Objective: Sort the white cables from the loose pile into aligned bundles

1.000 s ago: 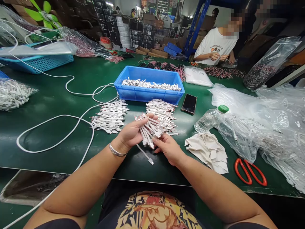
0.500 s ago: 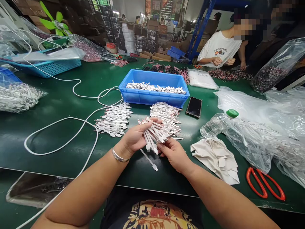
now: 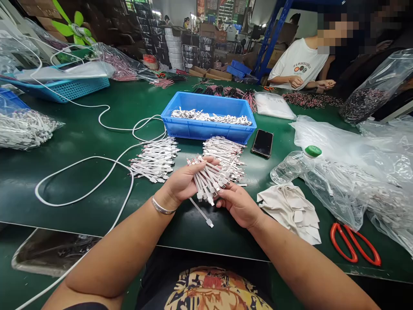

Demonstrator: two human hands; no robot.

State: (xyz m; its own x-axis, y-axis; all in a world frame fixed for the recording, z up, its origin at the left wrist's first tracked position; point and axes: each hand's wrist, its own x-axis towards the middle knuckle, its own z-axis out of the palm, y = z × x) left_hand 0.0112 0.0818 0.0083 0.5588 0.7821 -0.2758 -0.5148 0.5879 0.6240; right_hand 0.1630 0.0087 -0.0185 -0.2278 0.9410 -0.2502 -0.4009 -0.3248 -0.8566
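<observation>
My left hand (image 3: 182, 184) is closed round a bundle of short white cables (image 3: 208, 178), thumb on top, their connector ends fanned toward me. At the bundle's right side, my right hand (image 3: 240, 206) has its thumb and fingers closed on some of the connector ends; its fingertips are partly hidden. One loose white cable (image 3: 202, 214) slants down below the bundle. Behind my hands lie a left pile of white cables (image 3: 155, 159) and a right pile of white cables (image 3: 224, 150), the latter partly covered by the bundle.
Beyond the piles stands a blue bin (image 3: 206, 129) holding more white pieces. To the right are a phone (image 3: 262, 143), a clear bottle (image 3: 288, 167), a cloth (image 3: 290, 209), red-handled scissors (image 3: 353, 243) and plastic bags (image 3: 355, 172). A long white cord (image 3: 80, 200) loops leftward. Another person sits across the table.
My right hand's fingers have shifted slightly along the connector ends, while my left hand keeps its hold on the bundle. The person opposite has moved their hands.
</observation>
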